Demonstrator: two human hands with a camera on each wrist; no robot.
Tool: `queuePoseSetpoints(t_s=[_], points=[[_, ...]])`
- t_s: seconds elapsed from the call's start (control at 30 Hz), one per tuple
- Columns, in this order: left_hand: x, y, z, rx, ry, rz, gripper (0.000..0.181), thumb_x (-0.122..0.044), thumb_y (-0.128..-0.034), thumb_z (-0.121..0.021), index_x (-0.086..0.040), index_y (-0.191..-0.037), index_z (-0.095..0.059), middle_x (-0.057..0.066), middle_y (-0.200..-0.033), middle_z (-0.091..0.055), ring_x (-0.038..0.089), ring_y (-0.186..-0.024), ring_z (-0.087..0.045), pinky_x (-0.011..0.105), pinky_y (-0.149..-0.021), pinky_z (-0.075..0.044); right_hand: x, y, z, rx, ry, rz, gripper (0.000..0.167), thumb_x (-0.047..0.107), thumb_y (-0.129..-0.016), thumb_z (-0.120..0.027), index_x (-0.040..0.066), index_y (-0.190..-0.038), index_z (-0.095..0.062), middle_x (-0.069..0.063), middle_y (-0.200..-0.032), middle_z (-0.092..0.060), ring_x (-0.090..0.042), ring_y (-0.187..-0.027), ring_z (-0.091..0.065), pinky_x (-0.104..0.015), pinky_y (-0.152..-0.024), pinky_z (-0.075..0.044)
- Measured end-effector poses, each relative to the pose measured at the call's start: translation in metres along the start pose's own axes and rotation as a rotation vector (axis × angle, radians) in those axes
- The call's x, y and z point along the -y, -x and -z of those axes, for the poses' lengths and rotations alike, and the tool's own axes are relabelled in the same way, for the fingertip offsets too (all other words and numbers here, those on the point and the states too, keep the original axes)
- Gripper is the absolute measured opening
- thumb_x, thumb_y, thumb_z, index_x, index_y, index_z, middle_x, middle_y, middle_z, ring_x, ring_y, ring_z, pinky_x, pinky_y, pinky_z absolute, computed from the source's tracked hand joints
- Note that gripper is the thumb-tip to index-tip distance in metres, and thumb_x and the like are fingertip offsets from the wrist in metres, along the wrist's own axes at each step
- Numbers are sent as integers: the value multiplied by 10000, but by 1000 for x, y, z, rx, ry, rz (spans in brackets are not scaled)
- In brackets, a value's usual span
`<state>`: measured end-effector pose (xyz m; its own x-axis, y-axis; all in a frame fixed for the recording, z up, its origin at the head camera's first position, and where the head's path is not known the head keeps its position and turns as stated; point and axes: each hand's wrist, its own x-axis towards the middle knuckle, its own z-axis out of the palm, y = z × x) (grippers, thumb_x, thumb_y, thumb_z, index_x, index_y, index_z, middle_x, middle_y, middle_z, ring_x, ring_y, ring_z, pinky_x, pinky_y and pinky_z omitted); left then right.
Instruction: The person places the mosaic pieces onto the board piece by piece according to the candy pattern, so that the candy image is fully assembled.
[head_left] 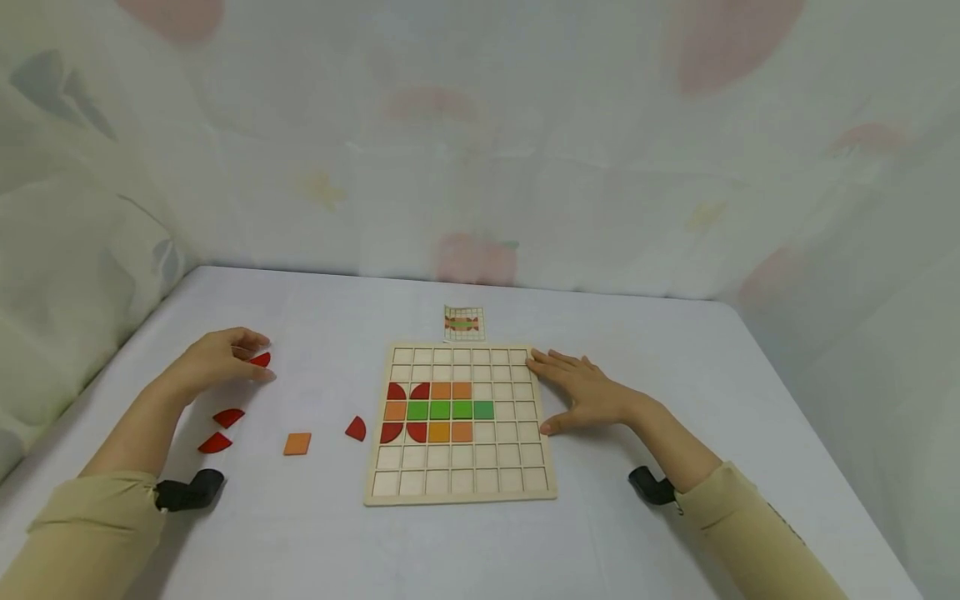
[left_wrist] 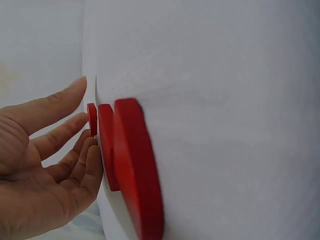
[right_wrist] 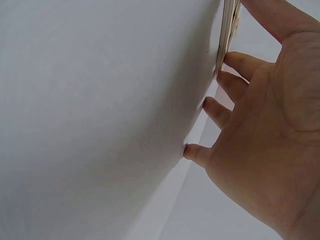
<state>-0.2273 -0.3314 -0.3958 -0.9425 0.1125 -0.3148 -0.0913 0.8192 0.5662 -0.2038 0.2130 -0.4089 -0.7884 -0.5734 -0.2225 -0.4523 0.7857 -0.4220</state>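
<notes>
- The grid board is laid flat on the bench, presumably so that it can be reached by both hands; red, orange and green tiles are seated in its three middle rows, from the left edge inward.
- Left of the board, an orange square and two red quarter-rounds are left loose, seemingly kept handy; a lone red wedge is set just beside the board's left edge.
- At the board's right edge, the right hand is spread, nothing grasped; the board is apparently being steadied there.
- Well left of the board, a far red piece is flanked by the left hand's parted, unclenched thumb and fingers; whether it is touched cannot be told.
- Just beyond the board's far edge, a pattern card is placed, likely so that it is seen uncovered.
</notes>
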Motion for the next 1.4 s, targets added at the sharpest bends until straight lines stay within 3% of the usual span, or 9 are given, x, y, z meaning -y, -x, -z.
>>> queuePoseSetpoints(t_s=[0.4, 0.53, 0.7, 0.87, 1.23, 1.4], points=[[5, 1, 1, -26, 10, 11, 615, -261, -888, -703, 66, -1350, -462, 353, -1335, -462, 470, -1169, -467, 583, -945, -448, 1, 1, 2, 2, -1, 4, 1008, 576, -776, -746, 196, -1572, -258, -9, -1681, -142, -343, -1560, -113, -736, -1160, -75], [5, 2, 0, -50, 3, 5, 552, -247, -878, -712, 64, -1291, -519, 303, -1221, -532, 407, -1079, -508, 426, -828, -495, 1, 1, 1, 3, 2, 5, 1009, 575, -776, -746, 197, -1572, -258, -6, -1681, -140, -339, -1561, -112, -734, -1162, -77], [4, 2, 0, -73, -8, 2, 485, -233, -865, -729, 60, -1216, -570, 171, -1056, -593, 298, -974, -528, 255, -719, -437, 1, 1, 2, 2, 2, 2, 1011, 573, -775, -749, 198, -1573, -256, -6, -1681, -139, -342, -1561, -108, -734, -1163, -73], [2, 3, 0, -75, -17, -2, 463, -226, -859, -731, 61, -1189, -582, 162, -1041, -607, 294, -965, -534, 248, -710, -429, 2, 2, 2, -2, 8, -1, 1016, 567, -770, -754, 194, -1573, -255, -16, -1680, -147, -356, -1557, -115, -739, -1158, -79], [1, 2, 0, -94, -43, -15, 420, -219, -853, -734, 44, -1149, -594, 269, -1135, -612, 350, -1002, -552, 315, -748, -452, 2, 2, 2, -4, 3, 3, 1020, 561, -768, -758, 191, -1574, -253, -16, -1679, -150, -353, -1558, -116, -740, -1157, -79], [2, 0, -1, -141, -73, -40, 304, -220, -862, -730, 5, -1047, -643, 175, -990, -675, 274, -897, -588, 300, -689, -441, 2, 1, 1, -2, 1, 0, 1013, 561, -770, -757, 197, -1573, -257, -4, -1679, -146, -338, -1561, -112, -732, -1164, -74]])
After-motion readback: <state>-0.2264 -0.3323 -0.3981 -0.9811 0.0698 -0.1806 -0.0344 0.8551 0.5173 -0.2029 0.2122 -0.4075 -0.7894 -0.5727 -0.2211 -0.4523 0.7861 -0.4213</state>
